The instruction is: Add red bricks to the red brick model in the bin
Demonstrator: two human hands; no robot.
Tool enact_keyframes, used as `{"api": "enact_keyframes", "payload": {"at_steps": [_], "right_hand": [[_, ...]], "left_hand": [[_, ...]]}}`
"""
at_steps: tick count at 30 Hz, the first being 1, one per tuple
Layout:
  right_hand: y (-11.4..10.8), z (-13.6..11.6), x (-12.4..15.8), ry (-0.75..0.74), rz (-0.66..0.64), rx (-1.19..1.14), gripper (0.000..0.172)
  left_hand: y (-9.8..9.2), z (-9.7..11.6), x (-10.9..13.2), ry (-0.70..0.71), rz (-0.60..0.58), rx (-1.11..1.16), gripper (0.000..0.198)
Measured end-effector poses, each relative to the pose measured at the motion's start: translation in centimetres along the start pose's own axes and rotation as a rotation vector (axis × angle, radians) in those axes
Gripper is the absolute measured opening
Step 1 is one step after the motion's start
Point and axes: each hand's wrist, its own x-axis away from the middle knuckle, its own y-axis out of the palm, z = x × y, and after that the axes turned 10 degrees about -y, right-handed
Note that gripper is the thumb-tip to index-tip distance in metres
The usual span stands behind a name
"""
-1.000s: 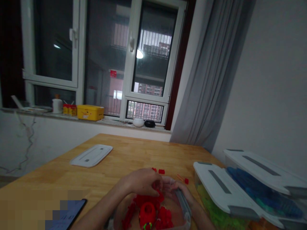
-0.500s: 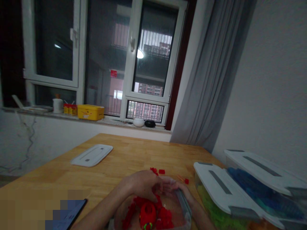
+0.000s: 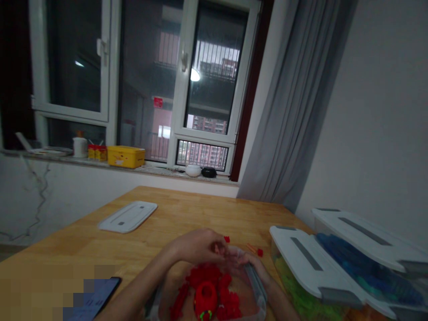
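Note:
A clear plastic box stands at the near edge of the table with a pile of red building bricks inside. Among them lies a rounder red toy piece with green and yellow marks. My left hand is over the box's far side, its fingers curled together; what they hold, if anything, is hidden. My right hand grips the box's far right rim. Just beyond my left fingertips, a red brick rests on the table. Another small red brick lies farther right, beside thin orange pieces.
On the wooden table lies a white lid at the back left. A phone or tablet is at the front left. Lidded storage boxes fill the right side. A yellow box sits on the windowsill.
My left hand has lifted back from inside the box to its far rim, uncovering more of the red pile. It now hides some bricks on the table. My right hand stays at the rim.

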Motion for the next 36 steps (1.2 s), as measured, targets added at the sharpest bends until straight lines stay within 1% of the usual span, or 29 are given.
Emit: {"api": "enact_keyframes", "payload": {"at_steps": [3,7,9,12,15,19,23,25,28,31,34,36], "right_hand": [[0.0,-0.1,0.1,0.067,-0.045,-0.053,0.036],[-0.2,0.2,0.1,0.096,-0.083,-0.103,0.040],[-0.3,0.4,0.1,0.095,-0.062,-0.110,0.038],[-0.1,0.2,0.2,0.082,-0.046,-0.093,0.036],[0.4,-0.2,0.3,0.078,-0.053,-0.087,0.036],[0.4,-0.2,0.3,0.099,-0.041,-0.079,0.038],[-0.4,0.5,0.2,0.124,-0.034,-0.080,0.041],[-0.8,0.7,0.1,0.110,-0.008,-0.061,0.038],[-1.0,0.7,0.3,0.093,0.040,-0.028,0.032],[-0.4,0.2,0.7,0.111,0.039,-0.012,0.028],[0.6,-0.5,0.8,0.107,0.033,-0.005,0.026],[1.0,-0.8,0.6,0.107,0.013,-0.017,0.029]], "left_hand": [[-1.0,-1.2,-0.2,-0.049,0.151,0.113,0.029],[-1.9,-4.3,-0.8,-0.105,0.337,0.255,0.031],[-1.9,-6.2,-1.2,-0.123,0.391,0.321,0.034],[-1.2,-9.0,-1.7,-0.182,0.408,0.371,0.042],[0.3,-11.6,-2.2,-0.238,0.385,0.364,0.045],[3.1,-14.6,-3.2,-0.323,0.314,0.340,0.045],[5.4,-16.6,-4.2,-0.403,0.229,0.343,0.047],[6.0,-17.0,-4.5,-0.413,0.172,0.362,0.046],[6.4,-17.2,-4.6,-0.405,0.071,0.387,0.039],[6.4,-17.3,-4.4,-0.398,-0.015,0.402,0.033],[6.6,-17.4,-4.4,-0.397,-0.057,0.410,0.034],[6.7,-17.4,-4.4,-0.398,-0.084,0.414,0.032]]}}
